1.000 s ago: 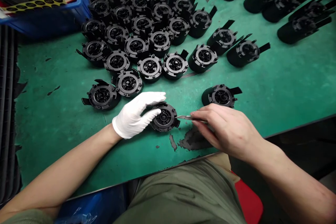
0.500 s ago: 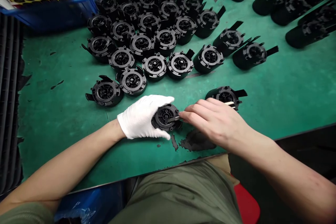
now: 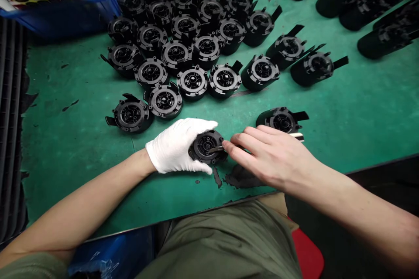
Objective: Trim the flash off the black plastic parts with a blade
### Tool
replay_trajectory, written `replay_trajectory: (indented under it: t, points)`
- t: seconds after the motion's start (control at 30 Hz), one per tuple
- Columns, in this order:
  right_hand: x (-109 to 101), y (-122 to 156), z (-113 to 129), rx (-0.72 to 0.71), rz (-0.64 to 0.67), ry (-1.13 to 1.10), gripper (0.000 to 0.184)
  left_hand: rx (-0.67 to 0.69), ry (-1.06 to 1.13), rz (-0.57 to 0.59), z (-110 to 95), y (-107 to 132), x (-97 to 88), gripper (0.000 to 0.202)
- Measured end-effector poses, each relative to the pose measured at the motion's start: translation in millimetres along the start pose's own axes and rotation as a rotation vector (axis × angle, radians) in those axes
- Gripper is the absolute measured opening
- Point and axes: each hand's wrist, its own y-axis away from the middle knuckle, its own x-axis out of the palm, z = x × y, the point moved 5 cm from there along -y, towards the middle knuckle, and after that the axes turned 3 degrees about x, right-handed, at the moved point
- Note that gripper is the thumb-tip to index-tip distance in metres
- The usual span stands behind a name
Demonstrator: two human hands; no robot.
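My left hand (image 3: 176,146), in a white glove, is wrapped round a round black plastic part (image 3: 207,147) at the near edge of the green table (image 3: 353,104). The part's ribbed face points up and toward me. My bare right hand (image 3: 271,154) pinches a thin metal blade tool (image 3: 298,135). The tool's tip rests on the part's right rim, and its pale handle end sticks out past my knuckles. Another black part (image 3: 280,120) lies just behind my right hand.
Several identical black parts (image 3: 193,48) stand packed in rows at the back centre, and more (image 3: 366,4) lie on their sides at the back right. A blue bin (image 3: 65,13) sits at the back left. Dark scrapings (image 3: 242,178) lie near the table's front edge.
My right hand moved left and brought the tool's tip from beside the part onto its rim. My left hand closed further round the part. The view shifted slightly.
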Motion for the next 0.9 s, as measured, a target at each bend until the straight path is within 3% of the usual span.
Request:
replay_trajectory:
  t: [0.3,0.57,0.7,0.9]
  points:
    - [0.6,3.2,-1.3,-0.008,0.048,-0.07,0.025,-0.015,0.037,-0.01,-0.2,-1.7,0.5,0.104]
    - [9.5,16.8,-12.5,0.113,0.014,-0.302,0.012,-0.009,0.081,0.003,0.4,-1.9,-0.2,0.101]
    - [5.9,17.9,-16.8,0.135,-0.042,-0.24,0.012,-0.019,0.106,0.01,-0.8,-1.1,-1.6,0.097]
    - [4.9,5.9,-10.9,0.039,-0.034,-0.097,0.02,-0.041,0.107,0.018,-0.4,-0.8,-2.5,0.095]
